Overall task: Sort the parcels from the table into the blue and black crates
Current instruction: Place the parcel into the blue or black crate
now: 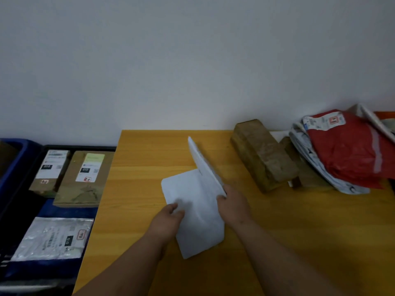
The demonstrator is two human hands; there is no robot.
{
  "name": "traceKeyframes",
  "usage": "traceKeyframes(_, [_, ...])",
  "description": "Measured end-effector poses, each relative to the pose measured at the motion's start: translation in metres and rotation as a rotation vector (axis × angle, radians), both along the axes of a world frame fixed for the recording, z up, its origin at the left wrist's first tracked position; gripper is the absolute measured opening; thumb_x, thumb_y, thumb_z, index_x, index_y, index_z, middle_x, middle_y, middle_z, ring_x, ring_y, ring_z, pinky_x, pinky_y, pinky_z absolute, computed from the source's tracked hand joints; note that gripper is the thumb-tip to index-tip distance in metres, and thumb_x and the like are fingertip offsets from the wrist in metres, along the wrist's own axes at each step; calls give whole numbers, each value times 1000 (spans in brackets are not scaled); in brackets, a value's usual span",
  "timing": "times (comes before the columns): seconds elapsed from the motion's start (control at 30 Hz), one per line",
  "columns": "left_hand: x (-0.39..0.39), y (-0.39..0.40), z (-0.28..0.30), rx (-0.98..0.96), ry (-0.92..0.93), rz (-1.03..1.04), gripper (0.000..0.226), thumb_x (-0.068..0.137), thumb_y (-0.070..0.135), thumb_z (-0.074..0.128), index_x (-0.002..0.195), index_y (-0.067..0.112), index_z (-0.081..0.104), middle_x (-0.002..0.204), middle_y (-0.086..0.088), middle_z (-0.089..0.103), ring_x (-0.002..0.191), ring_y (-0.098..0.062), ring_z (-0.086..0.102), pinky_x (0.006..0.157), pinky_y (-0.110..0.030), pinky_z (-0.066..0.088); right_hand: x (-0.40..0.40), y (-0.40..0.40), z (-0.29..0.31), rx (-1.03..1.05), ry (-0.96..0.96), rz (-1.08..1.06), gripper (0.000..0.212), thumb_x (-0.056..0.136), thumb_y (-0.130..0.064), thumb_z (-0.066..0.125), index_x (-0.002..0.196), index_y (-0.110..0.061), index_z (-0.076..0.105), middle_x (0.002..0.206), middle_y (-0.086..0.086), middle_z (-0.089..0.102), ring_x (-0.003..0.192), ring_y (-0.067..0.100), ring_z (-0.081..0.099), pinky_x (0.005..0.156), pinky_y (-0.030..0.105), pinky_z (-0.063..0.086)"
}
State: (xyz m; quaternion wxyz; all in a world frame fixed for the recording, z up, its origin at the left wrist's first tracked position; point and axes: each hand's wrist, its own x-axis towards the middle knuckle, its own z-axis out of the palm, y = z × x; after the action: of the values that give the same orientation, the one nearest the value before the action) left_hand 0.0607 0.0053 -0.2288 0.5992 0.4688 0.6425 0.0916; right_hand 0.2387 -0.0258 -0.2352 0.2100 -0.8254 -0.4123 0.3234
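At table centre, both hands are gripping a white mailer [192, 201]. The left hand [168, 218] is pinching its left edge, thumb on top, while the right hand [232, 205] is curling round its right edge and lifting a flap that is standing up toward 12 o'clock; the rest of the mailer is lying flat on the table [136, 189].

At 2 o'clock from the hands a brown box [261, 154] is lying by the wall, with a smaller brown parcel [299, 167] just beside it. At 3 o'clock, a red bag [350, 150] is resting on a white bag [320, 167], overlapping that smaller parcel.

At 9 o'clock, off the table's left edge, the black crate [27, 167] is holding two labelled cartons [83, 178] side by side. At 8 o'clock a silver mailer [53, 238] is lying label up. The blue crate [12, 159] is showing at 10 o'clock, far left.
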Motion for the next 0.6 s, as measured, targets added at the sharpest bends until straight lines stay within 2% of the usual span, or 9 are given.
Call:
traceKeyframes(0.07, [-7, 5, 9, 14, -20, 27, 51, 102, 33, 47, 149, 18, 36, 154, -6, 35, 138, -29, 38, 102, -39, 37, -7, 3, 20, 96, 207, -97, 6, 95, -15, 51, 93, -17, 56, 90, 0, 58, 87, 23, 58, 67, 31, 46])
traceKeyframes(0.13, [-17, 10, 18, 22, -53, 78, 49, 102, 33, 48, 148, 20, 37, 152, -6, 38, 135, -29, 40, 105, -40, 39, -15, 5, 39, 150, 438, -181, 10, 96, -12, 55, 102, -16, 61, 101, 4, 66, 90, 22, 63, 70, 32, 53])
traceKeyframes(0.23, [-38, 17, 31, 23, -126, 164, 55, 99, 39, 51, 149, 23, 35, 150, -4, 41, 131, -27, 43, 109, -45, 39, -30, 9, 59, 199, 828, -313, 15, 97, -9, 57, 109, -12, 65, 111, 10, 70, 94, 28, 67, 74, 41, 57])
traceKeyframes(0.33, [-63, 23, 40, -41, -295, 293, 58, 97, 41, 56, 148, 23, 34, 143, -2, 48, 125, -26, 49, 105, -47, 43, -50, 11, 66, 244, 1132, -352, 24, 95, -4, 55, 117, -8, 61, 117, 15, 68, 97, 34, 64, 84, 50, 53])
traceKeyframes(0.4, [-80, 27, 47, -91, -442, 366, 43, 99, 34, 54, 139, 20, 46, 129, -4, 62, 114, -24, 58, 97, -45, 47, -65, 9, 65, 249, 1221, -324, 34, 88, -4, 57, 122, -6, 59, 120, 17, 66, 99, 35, 62, 89, 49, 50])
traceKeyframes(0.47, [-98, 30, 51, -99, -516, 415, 25, 100, 23, 52, 123, 14, 58, 117, -11, 69, 100, -25, 63, 86, -42, 50, -81, 6, 61, 235, 1226, -294, 44, 78, -9, 62, 122, -6, 60, 119, 18, 67, 99, 36, 63, 87, 47, 51])
traceKeyframes(0.53, [-117, 31, 54, -69, -522, 436, 17, 100, 16, 52, 113, 9, 60, 111, -14, 71, 96, -29, 64, 84, -44, 51, -96, 5, 57, 232, 1179, -289, 36, 80, -7, 62, 116, -8, 63, 107, 13, 72, 93, 34, 65, 79, 43, 55])
traceKeyframes(0.6, [-134, 31, 56, -30, -513, 439, 12, 99, 11, 52, 106, 11, 62, 102, -10, 74, 93, -29, 66, 80, -44, 52, -111, 4, 53, 246, 1135, -298, 23, 90, -3, 56, 111, -9, 65, 100, 9, 74, 90, 32, 66, 77, 41, 54])
